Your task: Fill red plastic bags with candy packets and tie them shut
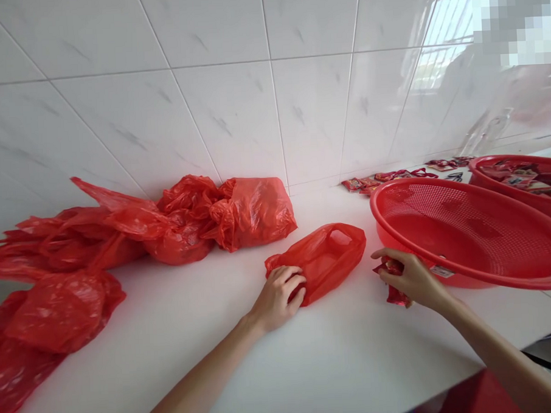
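My left hand (279,294) is closed on the near left side of a red plastic bag (330,262), which lies on the white counter (245,360) with its mouth toward the right. Small red packets (396,289) are pinched in my right hand (410,276), just right of that bag and beside the large red colander (470,277). The colander's perforated wall shows, and I see nothing inside the visible part. How many packets the fingers hold is hidden.
Several filled red plastic bags (185,229) line the counter at left against the tiled wall (221,117). Loose red packets (384,178) lie behind the colander. A second red basket (477,168) with packets stands at far right, near a clear bottle (494,130).
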Tool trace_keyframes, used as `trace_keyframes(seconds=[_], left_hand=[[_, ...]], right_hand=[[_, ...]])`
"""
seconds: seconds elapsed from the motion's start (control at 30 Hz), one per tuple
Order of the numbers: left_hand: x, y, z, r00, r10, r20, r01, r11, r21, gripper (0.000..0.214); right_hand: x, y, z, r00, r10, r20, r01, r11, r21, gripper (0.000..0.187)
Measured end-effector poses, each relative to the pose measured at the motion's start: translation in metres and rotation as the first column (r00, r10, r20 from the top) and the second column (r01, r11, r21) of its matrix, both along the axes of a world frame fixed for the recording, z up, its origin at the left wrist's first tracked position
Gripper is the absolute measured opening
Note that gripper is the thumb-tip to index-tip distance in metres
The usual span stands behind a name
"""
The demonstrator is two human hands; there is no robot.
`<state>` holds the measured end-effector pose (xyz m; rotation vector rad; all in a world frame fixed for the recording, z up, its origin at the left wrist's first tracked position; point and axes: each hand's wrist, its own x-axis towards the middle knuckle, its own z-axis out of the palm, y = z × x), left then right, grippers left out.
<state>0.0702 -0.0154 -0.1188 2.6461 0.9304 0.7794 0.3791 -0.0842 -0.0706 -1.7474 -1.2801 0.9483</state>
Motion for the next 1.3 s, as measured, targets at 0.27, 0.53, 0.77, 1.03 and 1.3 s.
trace_keyframes(seconds=[0.27, 0.53, 0.77, 1.03, 1.3], left_hand=[[0.002, -0.007, 0.008, 0.998, 0.015, 0.068, -0.024, 0.991, 0.129, 0.018], [0.011, -0.027, 0.020, 0.976, 0.032, 0.216, -0.014, 0.996, -0.084, 0.019], [0.020, -0.029, 0.024, 0.900, 0.199, 0.388, 0.010, 0.880, -0.474, 0.054], [0.018, -0.029, 0.019, 0.916, 0.237, 0.325, -0.051, 0.869, -0.492, 0.049], [0.015, -0.026, 0.015, 0.959, 0.182, 0.219, -0.072, 0.900, -0.429, 0.046]], right_hand=[[-0.045, 0.026, 0.032, 0.736, 0.167, -0.656, -0.106, 0.986, 0.133, 0.034], [-0.091, 0.069, 0.033, 0.529, 0.120, -0.840, -0.166, 0.985, 0.036, 0.024], [-0.105, 0.062, 0.005, 0.635, 0.136, -0.760, -0.171, 0.985, 0.034, 0.033], [-0.100, 0.062, 0.001, 0.726, 0.133, -0.674, -0.142, 0.989, 0.043, 0.035], [-0.094, 0.061, 0.008, 0.753, 0.108, -0.649, -0.153, 0.988, -0.012, 0.032]])
